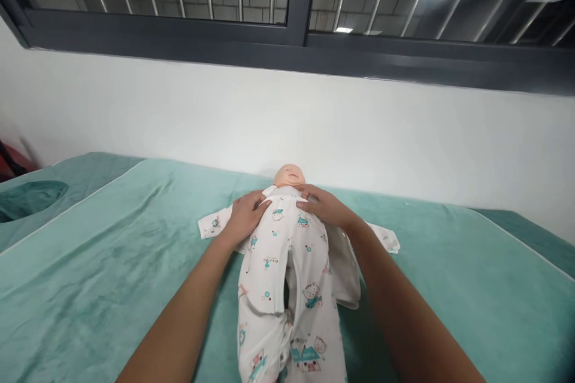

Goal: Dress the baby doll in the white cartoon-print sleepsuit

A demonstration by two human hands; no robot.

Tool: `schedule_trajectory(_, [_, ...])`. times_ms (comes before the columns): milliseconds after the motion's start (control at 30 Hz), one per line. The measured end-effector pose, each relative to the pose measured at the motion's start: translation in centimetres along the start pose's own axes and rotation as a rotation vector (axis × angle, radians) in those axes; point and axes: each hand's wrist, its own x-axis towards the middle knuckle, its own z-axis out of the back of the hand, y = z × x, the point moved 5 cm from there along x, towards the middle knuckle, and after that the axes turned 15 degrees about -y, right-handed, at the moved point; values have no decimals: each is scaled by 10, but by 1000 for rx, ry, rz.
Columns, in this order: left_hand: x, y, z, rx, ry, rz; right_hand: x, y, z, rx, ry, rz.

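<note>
A baby doll (290, 175) lies on its back on a green bed cover, its head toward the wall. Its white printed trousers (287, 251) reach up to the chest and show a split at the crotch. Beneath them is a white long-sleeved top (341, 263), with sleeves spread to both sides and one flap out at the right. My left hand (245, 215) is closed at the left end of the trousers' waistband. At the right end, my right hand (327, 207) is closed too, thumb on the waistband and fingers curled near the collar. Some fingertips are hidden.
The green bed cover (112, 263) is slightly wrinkled and runs back to a white wall (202, 108). Above is a dark-framed window (296, 6) with metal bars outside. A red and black object (11, 161) shows at the far left edge.
</note>
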Motion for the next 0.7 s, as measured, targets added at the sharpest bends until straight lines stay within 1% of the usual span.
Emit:
schedule_trajectory(67, [0, -1, 0, 6, -26, 0, 4, 2, -2, -56, -6, 22])
schedule_trajectory(133, [0, 0, 0, 21, -58, 22, 5, 2, -2, -146, -73, 23])
schedule_trajectory(267, [1, 7, 1, 107, -114, 76, 8, -3, -5, -355, -231, -29])
schedule_trajectory(367, [0, 13, 0, 151, -164, 106, 12, -9, -7, -427, -298, -60])
schedule_trajectory(433, [1, 15, -2, 141, -181, 104, 12, -14, -9, -374, -318, -114])
schedule_trajectory(567, [2, 19, -6, 109, -192, 73, 2, -22, -10, -144, -375, -234])
schedule_trajectory(633, [2, 21, -6, 122, -177, 68, -3, -23, -10, -83, -378, -237])
schedule_trajectory(700, [1, 23, -6, 133, -146, 55, -8, -25, -8, -82, -346, -230])
